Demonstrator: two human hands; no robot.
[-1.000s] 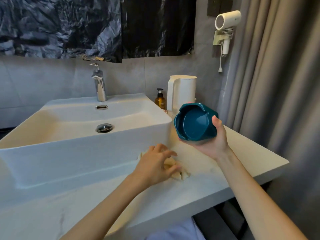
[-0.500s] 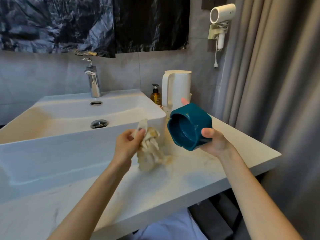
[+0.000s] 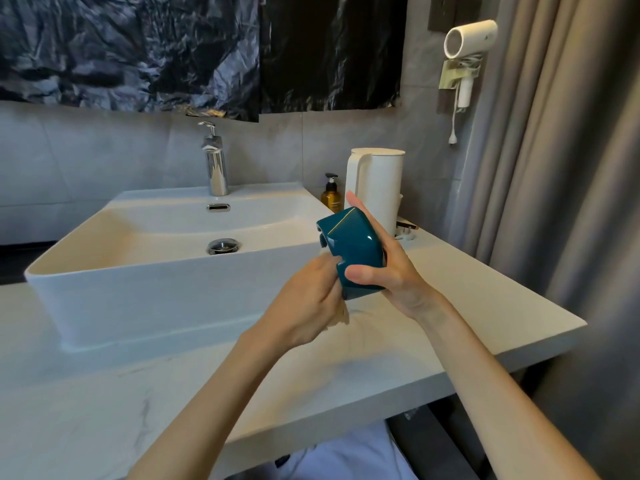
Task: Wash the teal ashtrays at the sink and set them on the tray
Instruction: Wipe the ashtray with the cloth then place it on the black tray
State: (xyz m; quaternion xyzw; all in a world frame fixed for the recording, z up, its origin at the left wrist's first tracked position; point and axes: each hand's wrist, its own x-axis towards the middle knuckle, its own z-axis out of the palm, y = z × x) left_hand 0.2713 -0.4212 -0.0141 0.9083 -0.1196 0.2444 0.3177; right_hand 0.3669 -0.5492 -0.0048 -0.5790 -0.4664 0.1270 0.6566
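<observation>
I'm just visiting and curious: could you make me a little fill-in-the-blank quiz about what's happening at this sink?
1. The right hand grips a ____ ashtray.
2. The left hand holds a cloth against the ____.
3. The faucet is turned ____.
4. The kettle behind the hands is ____.
Missing words: teal; ashtray; off; white.

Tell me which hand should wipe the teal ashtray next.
Left. The left hand holds the cloth at the open side of the teal ashtray, which the right hand grips tipped sideways, so the right is busy steadying it.
</observation>
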